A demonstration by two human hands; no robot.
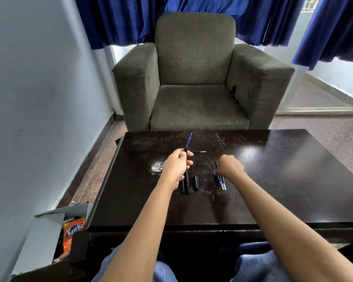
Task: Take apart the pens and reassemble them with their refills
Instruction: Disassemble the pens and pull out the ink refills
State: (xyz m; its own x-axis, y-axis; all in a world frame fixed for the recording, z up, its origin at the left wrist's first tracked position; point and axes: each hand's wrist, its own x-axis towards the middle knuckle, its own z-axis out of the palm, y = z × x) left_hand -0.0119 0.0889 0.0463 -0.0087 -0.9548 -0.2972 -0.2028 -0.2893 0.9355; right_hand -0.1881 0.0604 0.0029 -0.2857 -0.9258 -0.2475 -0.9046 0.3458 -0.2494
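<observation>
My left hand (176,165) grips a pen (188,142) whose blue tip end points up and away over the dark table (273,180). Below that hand two black pen barrels (185,185) lie side by side, with a black cap (196,182) just to their right. My right hand (230,166) is curled over a small bunch of blue refills (221,182) on the table and pinches one refill (216,164) at its upper end. A single refill piece (200,152) lies farther back, between the two hands.
A grey-green armchair (196,78) stands right behind the table. An open cardboard box (55,231) with an orange snack packet (72,235) sits on the floor at the left. A white wall runs along the left, blue curtains hang behind. My knees in jeans are under the near edge.
</observation>
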